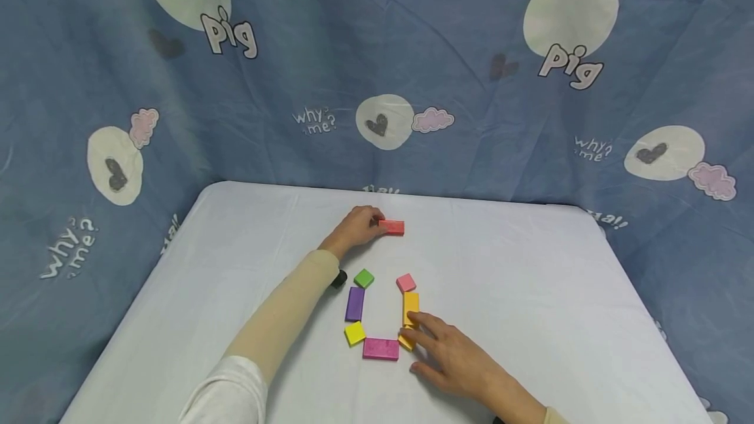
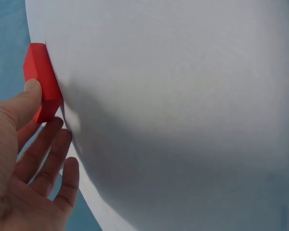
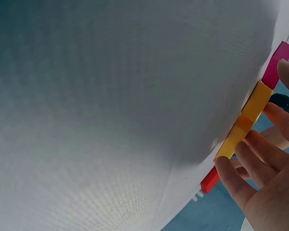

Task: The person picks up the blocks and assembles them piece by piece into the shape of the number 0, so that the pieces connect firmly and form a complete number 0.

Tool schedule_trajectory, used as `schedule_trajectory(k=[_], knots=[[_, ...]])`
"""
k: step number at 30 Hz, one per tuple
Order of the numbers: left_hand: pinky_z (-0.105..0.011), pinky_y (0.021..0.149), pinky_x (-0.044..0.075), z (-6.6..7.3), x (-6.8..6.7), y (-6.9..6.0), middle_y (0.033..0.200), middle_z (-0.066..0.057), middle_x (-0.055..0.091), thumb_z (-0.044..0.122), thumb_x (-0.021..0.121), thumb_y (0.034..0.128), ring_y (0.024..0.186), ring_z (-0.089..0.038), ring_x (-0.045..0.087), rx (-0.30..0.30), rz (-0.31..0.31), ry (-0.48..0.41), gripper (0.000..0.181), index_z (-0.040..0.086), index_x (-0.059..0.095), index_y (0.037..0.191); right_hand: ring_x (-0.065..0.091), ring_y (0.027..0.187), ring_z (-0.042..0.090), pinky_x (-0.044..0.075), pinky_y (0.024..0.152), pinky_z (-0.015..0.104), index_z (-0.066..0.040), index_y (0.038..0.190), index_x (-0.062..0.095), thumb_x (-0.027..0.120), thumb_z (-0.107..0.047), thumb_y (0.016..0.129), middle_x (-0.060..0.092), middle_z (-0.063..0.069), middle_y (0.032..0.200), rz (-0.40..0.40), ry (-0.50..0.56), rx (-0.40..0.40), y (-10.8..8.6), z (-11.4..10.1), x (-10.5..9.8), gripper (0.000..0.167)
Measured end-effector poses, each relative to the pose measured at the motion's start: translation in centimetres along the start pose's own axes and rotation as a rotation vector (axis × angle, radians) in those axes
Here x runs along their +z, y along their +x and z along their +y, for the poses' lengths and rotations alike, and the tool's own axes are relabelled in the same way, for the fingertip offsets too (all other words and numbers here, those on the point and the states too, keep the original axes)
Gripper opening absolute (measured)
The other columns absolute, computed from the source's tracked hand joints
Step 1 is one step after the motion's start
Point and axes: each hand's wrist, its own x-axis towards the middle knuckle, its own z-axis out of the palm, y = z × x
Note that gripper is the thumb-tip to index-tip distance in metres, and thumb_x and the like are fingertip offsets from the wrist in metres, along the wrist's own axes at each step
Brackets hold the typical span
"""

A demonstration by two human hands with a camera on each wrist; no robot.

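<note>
At the far part of the white table, my left hand (image 1: 357, 227) pinches one end of a red rectangular block (image 1: 394, 228). In the left wrist view the thumb presses on the red block (image 2: 45, 79), and the other fingers spread below it. My right hand (image 1: 456, 360) rests its loosely extended fingers against a long yellow-orange block (image 1: 411, 304) and a smaller orange block (image 1: 406, 343). Its thumb lies near the magenta block (image 1: 381, 349). A pink block (image 1: 406, 282) touches or nearly touches the far end of the long one. The right fingers partly cover both orange blocks.
On the left side of the block outline are a green block (image 1: 364, 279), a purple block (image 1: 355, 304) and a yellow block (image 1: 355, 334). The white table (image 1: 518, 267) has a patterned blue curtain (image 1: 330, 64) behind it. A black wrist device (image 1: 338, 279) shows beside the left forearm.
</note>
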Motion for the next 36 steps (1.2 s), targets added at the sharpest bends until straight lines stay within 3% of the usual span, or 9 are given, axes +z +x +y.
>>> schedule_trajectory(k=[8,15,22,36], knots=[[-0.036,0.093,0.046,-0.1,0.1,-0.5,0.106,-0.005,0.066,0.021,0.071,0.0911,0.101,-0.020,0.055,-0.024,0.020,-0.055,0.028,0.008,0.068,0.116,0.045,0.131,0.025,0.046,0.098,0.045,-0.022,0.141,0.053,0.066,-0.041,0.093,0.040,0.008,0.149,-0.011,-0.002,0.006,0.0,-0.1,-0.2,0.053],[-0.037,0.092,0.046,-0.3,0.0,-0.7,0.104,-0.005,0.069,0.016,0.071,0.0912,0.099,-0.020,0.057,0.013,0.040,-0.088,0.022,0.008,0.070,0.111,0.044,0.132,0.025,0.046,0.098,0.045,-0.021,0.141,0.053,0.067,-0.040,0.092,0.040,0.008,0.148,-0.001,0.004,0.003,-0.1,-0.2,-0.4,0.054],[-0.035,0.090,0.047,-0.3,-0.2,-0.9,0.102,-0.005,0.070,0.012,0.072,0.0893,0.096,-0.020,0.060,0.015,0.054,-0.160,0.019,0.007,0.071,0.107,0.044,0.132,0.025,0.045,0.099,0.046,-0.021,0.141,0.053,0.065,-0.040,0.093,0.040,0.008,0.149,-0.008,0.012,0.011,-0.1,-0.2,-0.3,0.053],[-0.033,0.083,0.051,-0.9,-0.3,-1.7,0.101,-0.005,0.070,0.011,0.073,0.0887,0.089,-0.018,0.063,0.035,0.074,-0.220,0.018,0.007,0.073,0.106,0.043,0.133,0.026,0.045,0.099,0.045,-0.021,0.141,0.053,0.065,-0.041,0.093,0.039,0.009,0.149,0.006,-0.004,0.006,-0.1,-0.1,-0.2,0.053]])
